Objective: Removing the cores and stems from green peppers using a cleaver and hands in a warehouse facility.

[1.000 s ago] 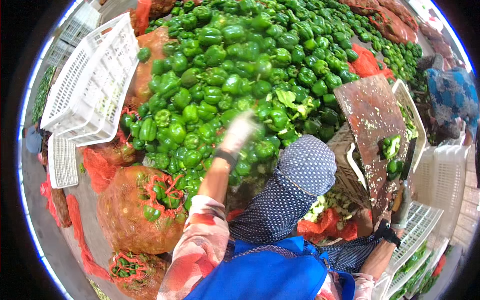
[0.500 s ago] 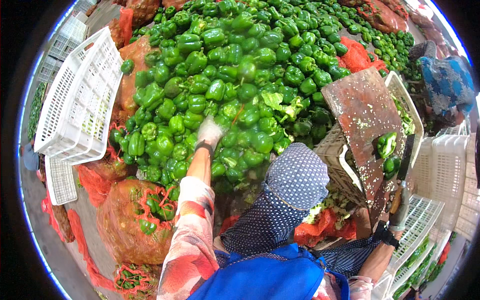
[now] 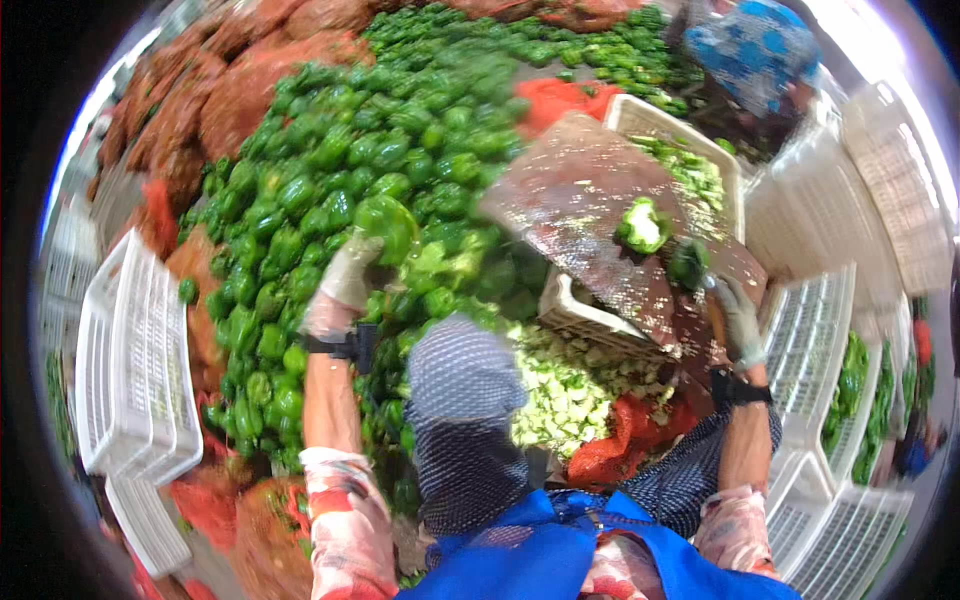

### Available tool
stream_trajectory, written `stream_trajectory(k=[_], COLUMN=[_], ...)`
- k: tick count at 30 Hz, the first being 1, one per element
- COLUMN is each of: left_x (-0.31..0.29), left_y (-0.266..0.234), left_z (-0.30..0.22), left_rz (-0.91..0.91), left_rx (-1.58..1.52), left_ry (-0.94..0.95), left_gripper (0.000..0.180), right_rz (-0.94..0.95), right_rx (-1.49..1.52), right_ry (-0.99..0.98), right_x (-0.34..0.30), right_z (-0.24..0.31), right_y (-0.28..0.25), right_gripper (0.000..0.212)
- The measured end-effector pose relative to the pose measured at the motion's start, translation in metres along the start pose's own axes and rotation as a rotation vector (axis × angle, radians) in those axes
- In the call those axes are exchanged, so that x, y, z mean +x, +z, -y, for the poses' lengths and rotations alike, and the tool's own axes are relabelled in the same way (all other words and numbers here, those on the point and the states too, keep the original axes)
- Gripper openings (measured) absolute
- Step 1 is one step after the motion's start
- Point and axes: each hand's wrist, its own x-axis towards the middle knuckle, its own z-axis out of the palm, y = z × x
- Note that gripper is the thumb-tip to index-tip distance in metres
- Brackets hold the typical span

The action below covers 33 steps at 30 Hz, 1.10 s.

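My left hand [image 3: 350, 275], gloved and with a black band at the wrist, is closed round a green bell pepper [image 3: 388, 228] above the pile of green peppers [image 3: 290, 210]. At the right, my gloved right hand [image 3: 738, 318] grips the wooden handle of a knife [image 3: 717, 318] beside a wooden board [image 3: 575, 185]. The blade is hard to make out against the dark wood. On the board lie a cut pepper [image 3: 643, 226], its pale inside showing, and a dark green pepper [image 3: 688, 263] close to my right fingertips. Pale seeds are scattered over the wood.
Pale trimmings [image 3: 560, 400] lie below the board, beside red netting [image 3: 625, 440]. A crate [image 3: 735, 190] behind the board holds green pieces. White crates [image 3: 140, 370] stand left, others [image 3: 815, 330] right. Another person in a blue patterned top [image 3: 750, 50] is at the far right.
The view has swung to the right. My left hand has come up from the pile with a bell pepper in it. My right hand, still on the knife, is beside the board.
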Motion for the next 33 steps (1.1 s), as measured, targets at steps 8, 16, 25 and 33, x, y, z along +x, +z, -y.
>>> stream_trajectory(k=[8,16,25,33], left_x=[0.044,0.101,0.055,0.058], left_y=[0.214,0.254,0.263,0.245], left_z=[-0.097,0.037,0.009,0.024], left_rz=[0.362,0.359,0.220,0.204], left_rx=[0.605,0.411,0.743,0.703], left_ry=[-0.069,-0.194,-0.073,0.058], left_gripper=[0.024,0.041,0.039,0.037], right_rz=[0.224,0.303,0.315,0.076], right_rx=[0.513,0.861,0.634,0.726], right_ry=[0.125,0.223,0.098,-0.101], right_x=[-0.032,-0.041,-0.046,-0.060], right_z=[0.075,0.072,0.073,0.120], right_y=[0.025,0.054,0.053,0.067], right_gripper=[0.056,0.039,0.043,0.052])
